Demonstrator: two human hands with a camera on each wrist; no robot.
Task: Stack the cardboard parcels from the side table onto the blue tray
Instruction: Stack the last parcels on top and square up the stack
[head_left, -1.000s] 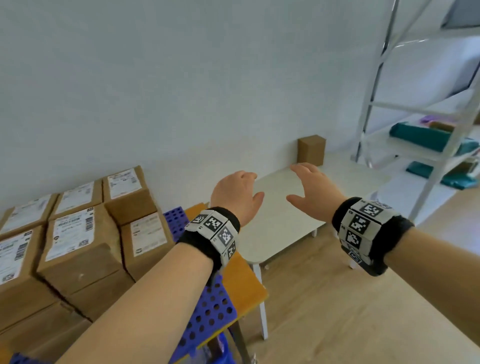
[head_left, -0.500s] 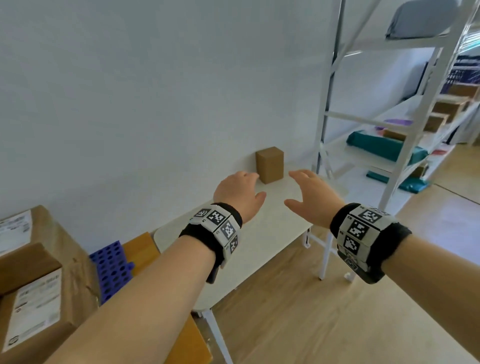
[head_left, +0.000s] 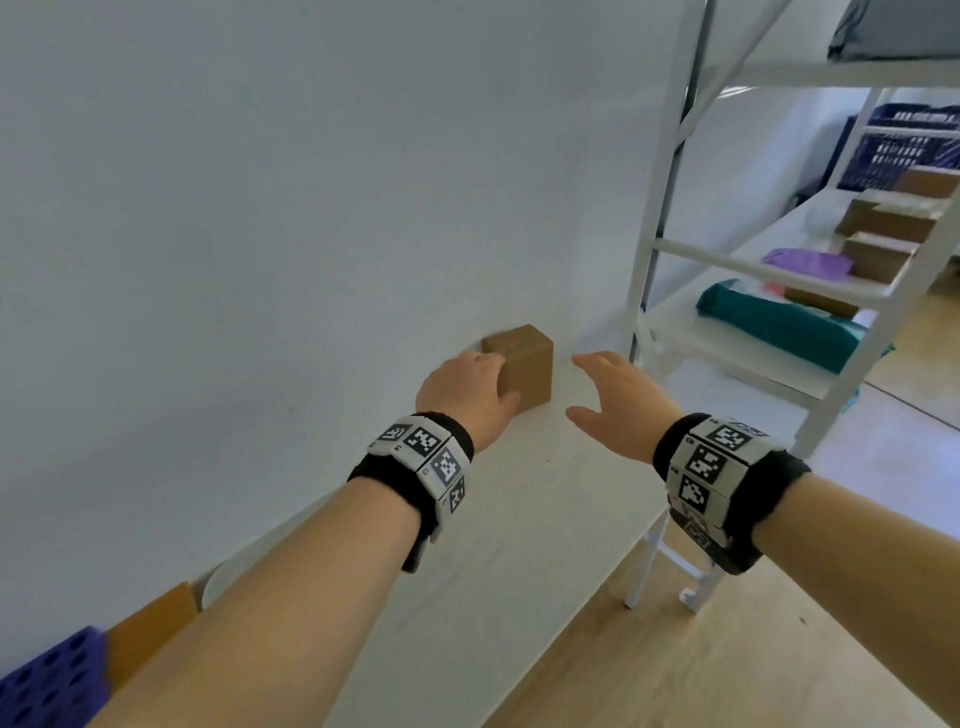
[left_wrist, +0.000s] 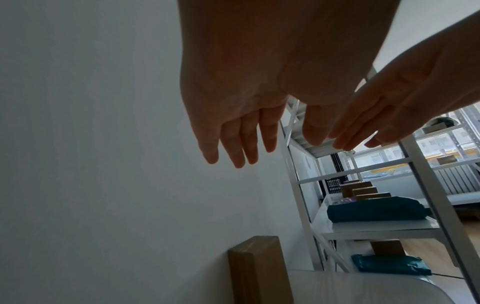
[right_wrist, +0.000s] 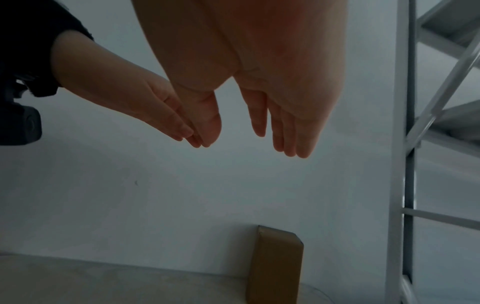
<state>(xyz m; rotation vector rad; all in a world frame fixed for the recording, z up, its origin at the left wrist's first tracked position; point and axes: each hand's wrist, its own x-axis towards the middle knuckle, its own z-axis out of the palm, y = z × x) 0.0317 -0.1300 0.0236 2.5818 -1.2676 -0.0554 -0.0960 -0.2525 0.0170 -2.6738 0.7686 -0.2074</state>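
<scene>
One small plain cardboard parcel (head_left: 524, 364) stands upright at the far end of the white side table (head_left: 519, 519), against the wall. It also shows low down as the parcel (left_wrist: 259, 271) in the left wrist view and as the parcel (right_wrist: 275, 265) in the right wrist view. My left hand (head_left: 467, 389) hovers in front of its left side, fingers straight, holding nothing. My right hand (head_left: 618, 395) hovers to the parcel's right, palm facing left, fingers straight. Both wrist views show the hands above the parcel, apart from it. A corner of the blue tray (head_left: 47, 680) shows at the lower left.
A white metal shelf rack (head_left: 670, 218) stands just right of the table, holding teal bundles (head_left: 774, 322), a purple bag and more cardboard boxes (head_left: 883, 234). A wooden tabletop (head_left: 150, 629) lies under the tray. The wall runs along the left; wooden floor lies below right.
The view swung right, away from the stacked parcels on the tray. Both hands moved forward along the side table and now flank the small parcel.
</scene>
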